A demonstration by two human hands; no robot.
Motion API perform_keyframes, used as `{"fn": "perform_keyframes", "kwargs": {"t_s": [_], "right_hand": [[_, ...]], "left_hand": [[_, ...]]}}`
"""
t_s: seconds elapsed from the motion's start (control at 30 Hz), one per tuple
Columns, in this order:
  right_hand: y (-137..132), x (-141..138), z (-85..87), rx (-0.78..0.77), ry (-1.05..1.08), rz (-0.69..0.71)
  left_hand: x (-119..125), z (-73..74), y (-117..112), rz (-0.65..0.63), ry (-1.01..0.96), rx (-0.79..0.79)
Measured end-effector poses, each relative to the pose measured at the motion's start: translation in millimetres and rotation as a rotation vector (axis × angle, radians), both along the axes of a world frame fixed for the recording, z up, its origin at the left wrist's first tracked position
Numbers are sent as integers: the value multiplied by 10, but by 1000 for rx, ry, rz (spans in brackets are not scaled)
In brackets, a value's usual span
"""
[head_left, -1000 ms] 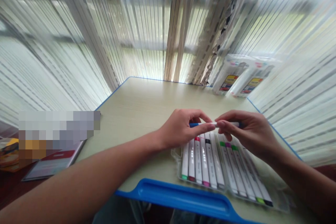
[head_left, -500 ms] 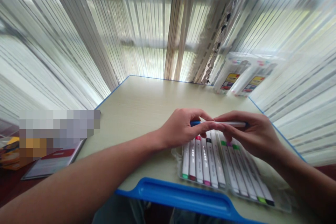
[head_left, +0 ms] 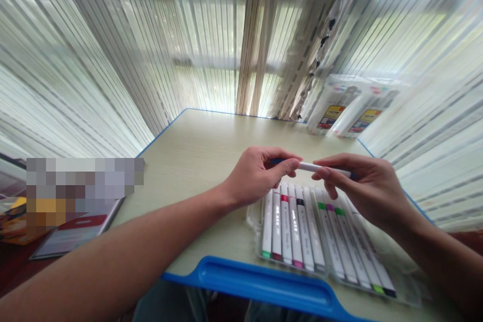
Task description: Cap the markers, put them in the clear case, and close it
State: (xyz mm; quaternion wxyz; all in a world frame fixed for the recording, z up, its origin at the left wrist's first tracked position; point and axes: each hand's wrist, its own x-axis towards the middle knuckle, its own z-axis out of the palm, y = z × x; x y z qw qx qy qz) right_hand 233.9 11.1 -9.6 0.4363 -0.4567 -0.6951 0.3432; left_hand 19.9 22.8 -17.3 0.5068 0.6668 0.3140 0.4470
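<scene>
On my feed the white marker (head_left: 308, 166) lies crosswise, over or just beyond the case's (head_left: 408, 296) far end; left hand (head_left: 262, 173) pinches one end, right hand (head_left: 364, 186) the other, equally near.

There's one held marker (head_left: 309, 166), two packs (head_left: 332, 110), and one case (head_left: 255, 224) with six markers (head_left: 286, 229) at left.

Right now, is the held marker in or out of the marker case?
Out: left hand and right hand hold the marker clear of the case.
</scene>
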Motion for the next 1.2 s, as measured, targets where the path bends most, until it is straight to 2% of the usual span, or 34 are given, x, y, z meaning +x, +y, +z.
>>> {"fn": "perform_keyframes", "kwargs": {"t_s": [0.33,0.93,1.07,1.2], "right_hand": [[42,35,-26,7,91,-3],[67,54,-39,3,45,6],[67,56,-12,-4,22,14],[68,44,29,-24,-45,66]], "left_hand": [[-12,-37,63,24,-58,-15],[-33,-46,115,42,-49,-38],[-43,-45,114,53,9,-31],[-54,-22,65,47,212,92]]}}
